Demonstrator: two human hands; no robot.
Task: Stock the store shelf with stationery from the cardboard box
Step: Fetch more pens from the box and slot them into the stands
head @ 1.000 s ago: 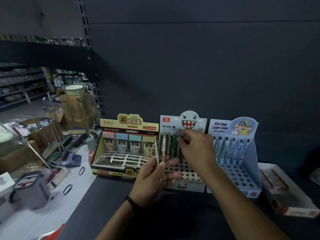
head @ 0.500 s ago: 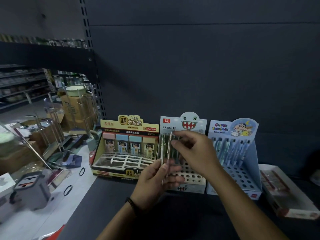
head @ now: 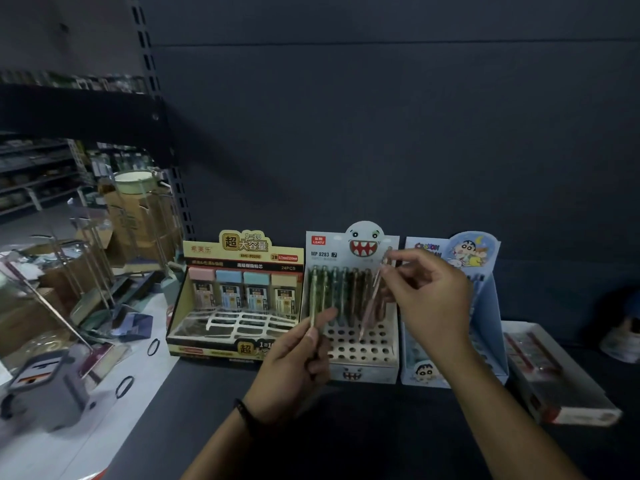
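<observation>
Printed cardboard display boxes standing on the dark shelf point(head: 346, 427): three. These are one yellow display box point(head: 242, 251), one white monster-face display box point(head: 360, 370) and one pale blue cartoon display box point(head: 485, 258). Flat white-and-red carton point(head: 561, 386): one. Pastel-capped refill cases point(head: 202, 289) in the yellow box: four. Hands: two. The left hand point(head: 294, 358) holds one greenish pencil point(head: 312, 299); the right hand point(head: 426, 303) holds one pinkish pencil point(head: 372, 299). Black rings point(head: 153, 347) at the left: two.

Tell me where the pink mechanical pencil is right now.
In the head view, the pink mechanical pencil is right of centre, pinched near its top by the right hand, its tip slanting down toward the holes of the monster-face display box.
</observation>
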